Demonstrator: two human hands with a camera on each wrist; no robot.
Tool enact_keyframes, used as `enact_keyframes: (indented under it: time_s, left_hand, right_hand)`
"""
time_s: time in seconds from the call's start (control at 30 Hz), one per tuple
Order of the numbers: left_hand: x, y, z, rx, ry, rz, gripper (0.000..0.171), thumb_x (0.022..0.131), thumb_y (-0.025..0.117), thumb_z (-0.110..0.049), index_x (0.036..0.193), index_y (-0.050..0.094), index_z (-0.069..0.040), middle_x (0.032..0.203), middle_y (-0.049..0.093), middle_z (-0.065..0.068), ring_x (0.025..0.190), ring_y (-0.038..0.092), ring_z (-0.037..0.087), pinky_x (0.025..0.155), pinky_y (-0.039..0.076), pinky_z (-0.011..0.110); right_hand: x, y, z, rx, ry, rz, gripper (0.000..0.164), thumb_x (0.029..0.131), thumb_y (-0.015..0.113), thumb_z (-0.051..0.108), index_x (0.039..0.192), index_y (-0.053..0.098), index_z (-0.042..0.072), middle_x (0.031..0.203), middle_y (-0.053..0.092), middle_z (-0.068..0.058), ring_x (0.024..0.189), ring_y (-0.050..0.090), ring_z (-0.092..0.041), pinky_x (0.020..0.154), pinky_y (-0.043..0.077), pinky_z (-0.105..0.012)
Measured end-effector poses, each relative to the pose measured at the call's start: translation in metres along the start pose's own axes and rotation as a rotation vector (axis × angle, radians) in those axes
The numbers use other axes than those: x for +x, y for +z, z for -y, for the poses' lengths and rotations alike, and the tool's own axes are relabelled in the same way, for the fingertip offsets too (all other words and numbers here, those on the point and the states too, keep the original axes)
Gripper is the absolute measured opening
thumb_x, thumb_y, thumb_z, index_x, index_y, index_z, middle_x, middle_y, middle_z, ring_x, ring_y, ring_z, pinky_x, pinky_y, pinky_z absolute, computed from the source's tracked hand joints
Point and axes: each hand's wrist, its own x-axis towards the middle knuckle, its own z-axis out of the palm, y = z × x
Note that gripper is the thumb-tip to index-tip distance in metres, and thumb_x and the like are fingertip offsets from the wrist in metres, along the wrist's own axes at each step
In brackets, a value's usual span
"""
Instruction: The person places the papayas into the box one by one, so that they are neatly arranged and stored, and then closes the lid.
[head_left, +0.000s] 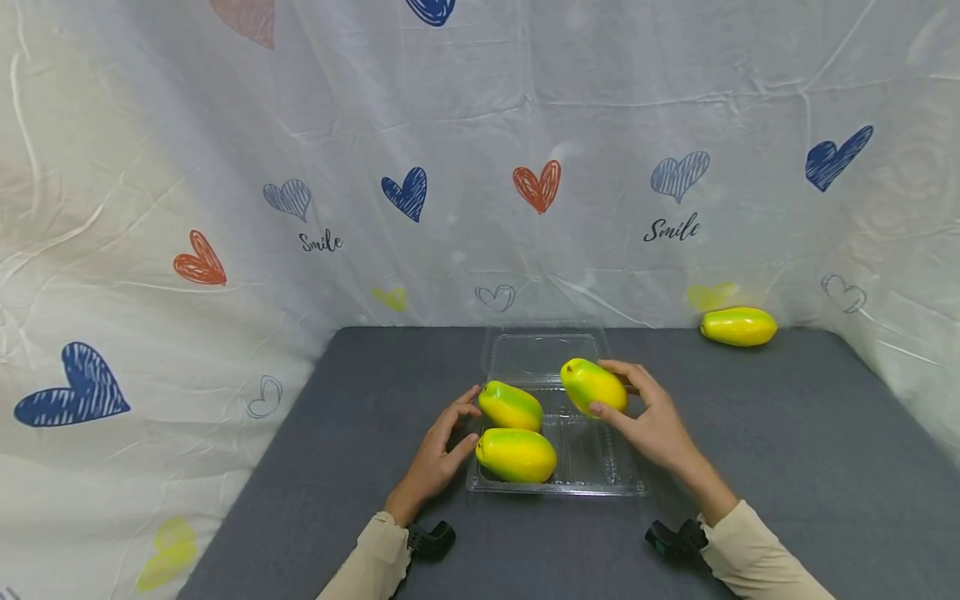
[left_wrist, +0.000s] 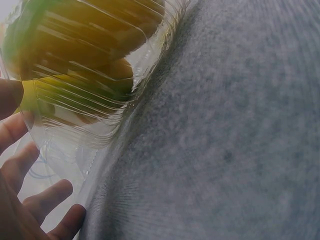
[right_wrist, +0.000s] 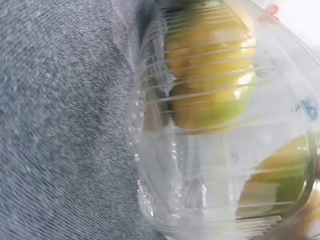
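A clear plastic clamshell box point(head_left: 585, 483) lies with its lid point(head_left: 546, 350) folded back, away from the person. Two yellow-green mangoes, one nearer point(head_left: 517, 456) and one behind it point(head_left: 512, 407), lie in its left half. My right hand point(head_left: 651, 421) grips a third mango point(head_left: 592, 385) between thumb and fingers over the box's right half. My left hand point(head_left: 438, 454) is at the box's left side, fingers spread and fingertips right at the rim. Through the ribbed wall in the left wrist view, the nearer mango point(left_wrist: 85, 35) shows large.
Another yellow mango point(head_left: 738, 327) lies at the table's back right edge. The grey cloth-covered table point(head_left: 360, 400) meets a white curtain point(head_left: 465, 100) printed with hearts. Black wrist cameras point(head_left: 431, 540) are strapped at both sleeves.
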Motion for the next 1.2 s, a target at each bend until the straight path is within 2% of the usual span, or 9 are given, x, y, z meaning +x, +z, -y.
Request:
enact_keyframes:
  time_s: [0.1,0.2,0.3,0.37,0.6,0.93,1.2]
  left_hand:
    - [0.000,0.000,-0.001,0.001,0.000,-0.001,0.029,0.103,0.057,-0.015,0.132,0.052,-0.013,0.167,0.032,0.003,0.154,0.033,0.029,0.111,0.037,0.066]
    - [0.000,0.000,-0.001,-0.003,-0.003,-0.001,0.029,0.103,0.057,-0.016,0.132,0.053,-0.013,0.167,0.032,0.004,0.154,0.033,0.029,0.111,0.037,0.066]
    - [0.000,0.000,-0.001,-0.008,-0.005,-0.001,0.029,0.103,0.057,-0.017,0.132,0.053,-0.012,0.167,0.032,0.004,0.154,0.032,0.029,0.112,0.036,0.067]
    - [0.000,0.000,-0.002,-0.012,-0.007,-0.001,0.030,0.103,0.057,-0.016,0.132,0.053,-0.011,0.167,0.032,0.003,0.154,0.032,0.029,0.112,0.035,0.067]
    - [0.000,0.000,-0.003,-0.017,-0.006,-0.001,0.030,0.102,0.057,-0.012,0.131,0.053,-0.010,0.167,0.032,0.003,0.154,0.031,0.030,0.112,0.034,0.068]
    - [0.001,0.000,-0.004,-0.030,-0.007,0.004,0.030,0.102,0.057,-0.010,0.131,0.052,-0.007,0.167,0.032,0.005,0.155,0.030,0.029,0.116,0.032,0.065]
    - [0.000,0.000,-0.002,-0.025,-0.008,0.008,0.030,0.103,0.056,-0.009,0.132,0.052,-0.007,0.167,0.031,0.006,0.156,0.029,0.028,0.117,0.031,0.065]
  right_hand:
    - [-0.001,0.004,-0.002,0.008,-0.006,0.003,0.062,0.085,0.084,0.016,0.141,0.058,0.015,0.128,0.062,-0.003,0.107,0.054,-0.003,0.091,0.043,-0.020]
    - [-0.003,0.008,-0.002,0.014,0.004,0.012,0.063,0.084,0.085,0.017,0.141,0.059,0.015,0.129,0.062,-0.003,0.109,0.055,-0.005,0.095,0.044,-0.031]
    - [-0.005,0.014,-0.003,0.003,0.014,0.022,0.063,0.083,0.085,0.020,0.141,0.059,0.017,0.131,0.062,-0.004,0.113,0.056,-0.012,0.097,0.036,-0.044]
    - [-0.006,0.017,-0.004,-0.006,0.020,0.027,0.064,0.083,0.086,0.022,0.141,0.059,0.017,0.132,0.062,-0.006,0.115,0.056,-0.018,0.095,0.032,-0.047]
    - [-0.009,0.023,-0.006,-0.048,0.030,0.043,0.062,0.085,0.084,0.027,0.141,0.060,0.019,0.137,0.061,-0.009,0.125,0.051,-0.030,0.096,0.034,-0.051]
    - [-0.008,0.024,-0.002,-0.107,0.038,0.097,0.061,0.083,0.085,0.031,0.139,0.062,0.019,0.138,0.060,-0.011,0.124,0.049,-0.031,0.094,0.033,-0.047]
    - [-0.009,0.025,0.000,-0.124,0.039,0.099,0.062,0.082,0.086,0.030,0.138,0.063,0.018,0.135,0.060,-0.013,0.123,0.049,-0.032,0.092,0.032,-0.046]
